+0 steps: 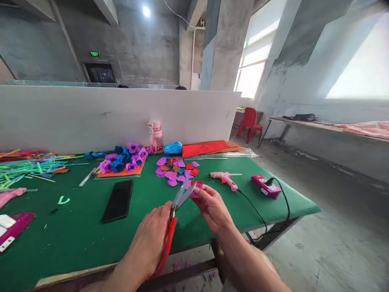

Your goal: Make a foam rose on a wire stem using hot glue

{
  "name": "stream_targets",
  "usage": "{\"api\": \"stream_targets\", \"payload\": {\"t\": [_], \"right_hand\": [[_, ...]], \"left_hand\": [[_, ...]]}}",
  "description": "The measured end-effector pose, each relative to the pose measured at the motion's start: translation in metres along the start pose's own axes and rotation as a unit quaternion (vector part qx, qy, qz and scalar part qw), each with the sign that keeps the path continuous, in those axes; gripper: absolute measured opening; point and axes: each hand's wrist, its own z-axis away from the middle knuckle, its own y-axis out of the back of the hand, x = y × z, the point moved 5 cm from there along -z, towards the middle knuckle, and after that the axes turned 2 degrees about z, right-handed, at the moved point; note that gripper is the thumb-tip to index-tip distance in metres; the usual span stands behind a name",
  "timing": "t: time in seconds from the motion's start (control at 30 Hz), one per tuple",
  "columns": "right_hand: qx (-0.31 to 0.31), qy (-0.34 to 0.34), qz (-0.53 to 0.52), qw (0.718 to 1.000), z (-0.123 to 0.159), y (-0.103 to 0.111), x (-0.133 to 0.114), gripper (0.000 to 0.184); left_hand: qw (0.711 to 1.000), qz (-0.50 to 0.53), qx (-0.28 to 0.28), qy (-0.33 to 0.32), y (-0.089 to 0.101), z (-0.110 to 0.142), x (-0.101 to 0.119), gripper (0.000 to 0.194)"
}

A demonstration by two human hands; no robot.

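My left hand (152, 235) is closed round the red handles of a pair of scissors (181, 196), whose blades are spread and point up toward my other hand. Between the thumb and fingers of my right hand (212, 205) is a small purple paper piece (197, 191), with a bit of red showing at its top edge. The blades lie right beside this piece; whether they touch it I cannot tell. Just beyond, cut purple petals (170, 175) are scattered with red and brown ones on the green table (152, 198).
Purple and blue paper flowers (121, 158) lie on an orange sheet. A black phone (118, 201) is at left, coloured sticks (36, 166) farther left. A pink glue gun (224, 178) and power strip (266, 186) with a cord sit at right. A pink bottle (156, 136) stands behind.
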Motion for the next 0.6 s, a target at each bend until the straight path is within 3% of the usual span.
{"api": "stream_targets", "payload": {"t": [0.27,0.6], "right_hand": [[-0.026,-0.012,0.031,0.999,0.004,-0.006,0.001,0.011],[-0.025,-0.013,0.045,0.999,0.004,-0.006,0.003,0.013]], "left_hand": [[0.999,-0.040,-0.014,0.003,-0.012,-0.005,0.000,0.032],[0.999,-0.018,-0.029,0.009,-0.011,-0.005,0.001,0.032]]}}
